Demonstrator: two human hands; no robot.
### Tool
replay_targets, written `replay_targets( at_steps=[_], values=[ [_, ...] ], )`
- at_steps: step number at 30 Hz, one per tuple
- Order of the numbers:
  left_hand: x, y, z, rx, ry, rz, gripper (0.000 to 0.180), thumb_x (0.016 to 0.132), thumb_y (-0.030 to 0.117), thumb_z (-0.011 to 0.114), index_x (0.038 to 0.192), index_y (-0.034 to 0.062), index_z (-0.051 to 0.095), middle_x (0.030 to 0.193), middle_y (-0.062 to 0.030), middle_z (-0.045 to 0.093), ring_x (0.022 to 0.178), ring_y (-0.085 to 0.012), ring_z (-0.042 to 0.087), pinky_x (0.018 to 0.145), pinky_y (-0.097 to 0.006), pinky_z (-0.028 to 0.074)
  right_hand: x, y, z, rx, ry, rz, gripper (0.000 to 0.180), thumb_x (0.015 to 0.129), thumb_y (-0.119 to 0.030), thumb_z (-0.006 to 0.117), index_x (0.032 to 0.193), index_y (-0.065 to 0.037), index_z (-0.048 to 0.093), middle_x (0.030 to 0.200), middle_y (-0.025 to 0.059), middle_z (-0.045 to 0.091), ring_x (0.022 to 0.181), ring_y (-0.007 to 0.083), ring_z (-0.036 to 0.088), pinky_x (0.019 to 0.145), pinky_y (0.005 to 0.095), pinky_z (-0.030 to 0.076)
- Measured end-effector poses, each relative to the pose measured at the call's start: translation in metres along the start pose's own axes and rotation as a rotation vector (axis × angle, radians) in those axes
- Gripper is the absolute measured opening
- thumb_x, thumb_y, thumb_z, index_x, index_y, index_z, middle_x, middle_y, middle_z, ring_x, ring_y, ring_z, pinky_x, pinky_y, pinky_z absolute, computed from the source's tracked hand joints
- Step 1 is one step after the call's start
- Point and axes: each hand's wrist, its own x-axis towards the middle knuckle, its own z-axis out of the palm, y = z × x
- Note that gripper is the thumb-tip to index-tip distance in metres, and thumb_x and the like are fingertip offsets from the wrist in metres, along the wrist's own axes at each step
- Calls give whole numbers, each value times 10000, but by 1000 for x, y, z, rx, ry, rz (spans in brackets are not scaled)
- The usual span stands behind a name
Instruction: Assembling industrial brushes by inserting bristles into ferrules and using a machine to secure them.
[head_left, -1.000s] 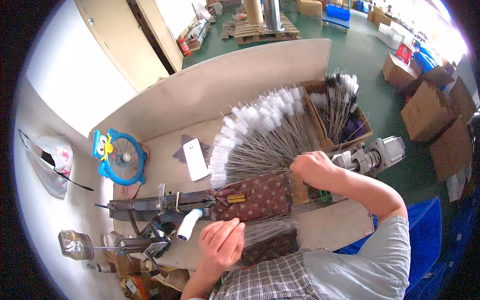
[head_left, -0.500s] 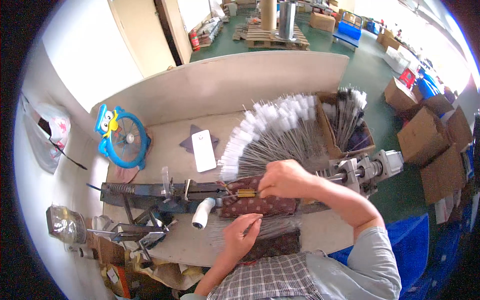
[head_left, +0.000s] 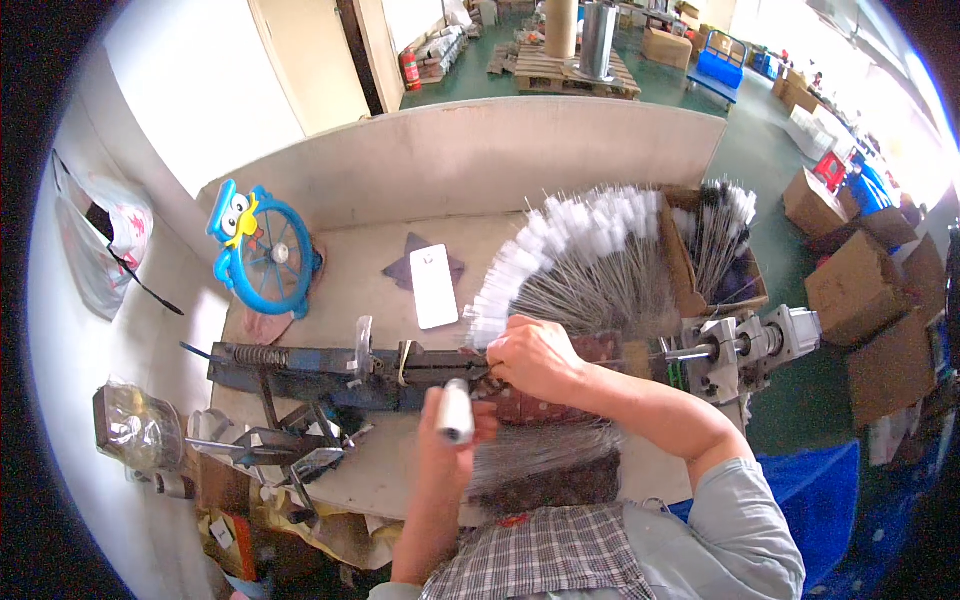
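My left hand [head_left: 440,445], smeared by motion, is wrapped around a white tube-shaped handle [head_left: 457,412] at the near side of a dark metal bench device [head_left: 320,375]. My right hand [head_left: 537,358] is closed in a pinch at the device's right end; what its fingertips hold is hidden. Under it lies a dark red dotted cloth [head_left: 530,408]. Beyond it, brushes with white bristle heads and thin wire stems [head_left: 590,250] are fanned out. A bundle of thin wires [head_left: 545,450] lies in front of me.
At the right end of the table stands a metal motor-and-shaft unit [head_left: 740,350]. A cardboard box [head_left: 680,270] holds dark and white brushes. A white phone-like slab [head_left: 433,287] and a blue duck-faced fan [head_left: 260,255] stand further left. A blue bin [head_left: 810,500] is at my right.
My left hand has moved up from the wires onto the white handle, which has shifted. My right hand has moved left to the device's end. The whole view has shifted slightly.
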Motion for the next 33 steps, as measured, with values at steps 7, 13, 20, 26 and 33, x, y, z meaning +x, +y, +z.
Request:
replay_targets(
  at_steps=[7,13,20,26,33],
  values=[
    [19,-21,-11,1215,-22,238,396,750,355,701,671,-30,648,560,-13,598,513,-99,515,534,-274,442,5,-1,-12,-28,-90,-48,123,670,-201,590,639,-85,617,697,47,634,828,241,580,666,369,498],
    [18,-41,-5,657,-101,142,223,812,209,630,880,-1,599,757,-66,617,663,-130,573,616,-279,472,-40,9,-29,40,225,-175,180,691,-104,621,871,-98,617,810,30,592,762,224,571,660,352,483],
    [28,-64,-18,792,-18,280,161,767,104,654,777,44,504,721,-69,588,566,-158,558,517,-319,476,-71,24,26,153,7,-158,214,746,-93,531,957,-60,530,816,84,533,749,258,600,595,381,502],
    [23,-38,-37,1293,-39,264,276,760,233,678,884,21,550,773,-104,606,698,-172,586,634,-313,473,-52,27,52,91,-153,-5,155,789,-133,539,930,-69,556,872,97,531,840,290,577,697,400,485],
    [8,2,-145,131,386,116,249,832,322,620,883,93,539,770,-23,566,695,-143,539,626,-295,442,-26,63,67,222,56,115,132,761,-137,603,874,-70,591,847,116,551,843,315,567,693,400,483]
  ],
)
